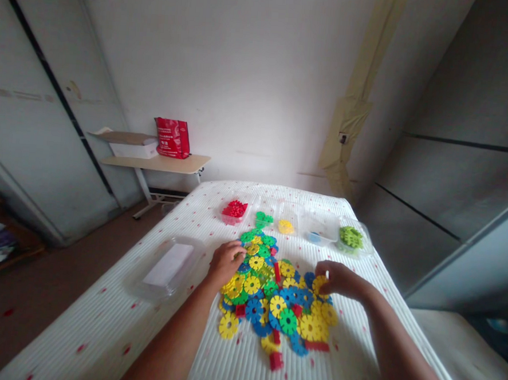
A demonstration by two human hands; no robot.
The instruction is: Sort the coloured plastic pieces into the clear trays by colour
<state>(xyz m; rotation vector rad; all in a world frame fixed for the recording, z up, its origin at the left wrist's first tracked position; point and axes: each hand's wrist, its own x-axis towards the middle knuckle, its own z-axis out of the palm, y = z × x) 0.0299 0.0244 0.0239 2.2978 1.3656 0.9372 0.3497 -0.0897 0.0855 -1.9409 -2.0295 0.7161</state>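
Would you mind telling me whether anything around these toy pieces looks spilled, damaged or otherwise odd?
Nothing looks clearly damaged. The oddest spot is the yellowish tape on the far wall, wrinkled around the socket. The loose discs are merely jumbled with red blocks.

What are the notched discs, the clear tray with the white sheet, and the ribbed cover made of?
Notched discs: probably moulded plastic, smooth; even solid colours and repeated identical slots.
Clear tray: likely thin plastic, glossy; see-through, with highlights along its rim. Glass not ruled out.
Ribbed cover: looks like fabric, matte; soft ridges, no shine. Fibre can't be told.
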